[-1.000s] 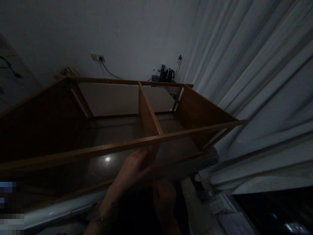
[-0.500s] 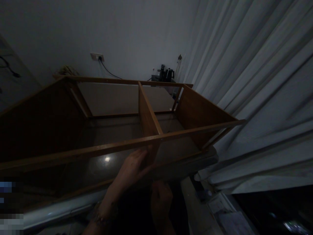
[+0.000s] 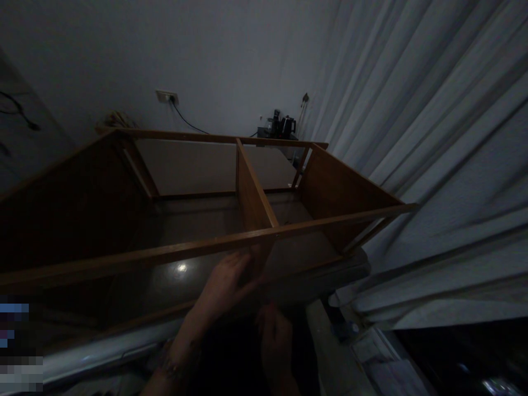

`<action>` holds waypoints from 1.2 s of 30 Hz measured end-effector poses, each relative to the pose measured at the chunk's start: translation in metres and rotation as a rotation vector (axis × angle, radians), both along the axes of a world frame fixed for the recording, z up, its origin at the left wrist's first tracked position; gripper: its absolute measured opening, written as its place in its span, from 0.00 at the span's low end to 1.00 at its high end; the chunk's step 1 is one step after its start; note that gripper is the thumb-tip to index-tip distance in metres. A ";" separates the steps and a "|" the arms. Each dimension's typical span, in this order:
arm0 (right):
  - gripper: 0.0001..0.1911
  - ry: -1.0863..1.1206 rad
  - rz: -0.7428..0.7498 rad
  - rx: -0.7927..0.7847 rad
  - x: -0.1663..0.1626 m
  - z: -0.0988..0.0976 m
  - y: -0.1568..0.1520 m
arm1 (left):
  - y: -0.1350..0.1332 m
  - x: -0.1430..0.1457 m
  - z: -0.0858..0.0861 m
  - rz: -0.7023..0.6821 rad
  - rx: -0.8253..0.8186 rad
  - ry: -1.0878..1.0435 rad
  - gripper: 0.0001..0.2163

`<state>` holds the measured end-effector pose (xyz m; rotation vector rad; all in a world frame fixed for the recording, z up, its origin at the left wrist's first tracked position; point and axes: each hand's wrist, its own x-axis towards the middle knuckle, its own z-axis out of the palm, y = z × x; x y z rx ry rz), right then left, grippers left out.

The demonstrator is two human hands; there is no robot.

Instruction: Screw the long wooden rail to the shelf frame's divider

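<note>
A brown wooden cabinet frame [image 3: 198, 247] lies open side up on a dark glossy surface, split by a middle divider panel [image 3: 251, 192]. My left hand [image 3: 225, 283] reaches up under the front rail, its fingers pressed against the near lower end of the divider. My right hand [image 3: 275, 338] sits just below and to the right, curled closed; what it grips is too dark to make out.
White curtains [image 3: 433, 137] hang along the right side. A wall socket with a black cable [image 3: 167, 97] and a dark kettle set [image 3: 280, 126] are at the back wall. Papers or flat packaging [image 3: 383, 368] lie on the floor at lower right. The room is dim.
Almost nothing has moved. My right hand has shifted slightly up and down below the divider, and the view has drifted a little.
</note>
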<state>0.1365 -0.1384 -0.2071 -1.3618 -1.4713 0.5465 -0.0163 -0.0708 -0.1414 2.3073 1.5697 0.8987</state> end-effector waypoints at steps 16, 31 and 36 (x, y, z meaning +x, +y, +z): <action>0.18 -0.072 0.029 0.103 0.021 -0.015 0.012 | 0.000 -0.001 0.003 -0.015 -0.007 -0.003 0.15; 0.20 -0.221 -0.064 0.316 0.002 -0.023 0.008 | 0.001 -0.003 -0.005 -0.007 0.045 0.020 0.19; 0.25 0.537 0.038 -0.344 -0.022 -0.016 -0.007 | 0.000 -0.002 -0.005 -0.003 0.016 0.013 0.17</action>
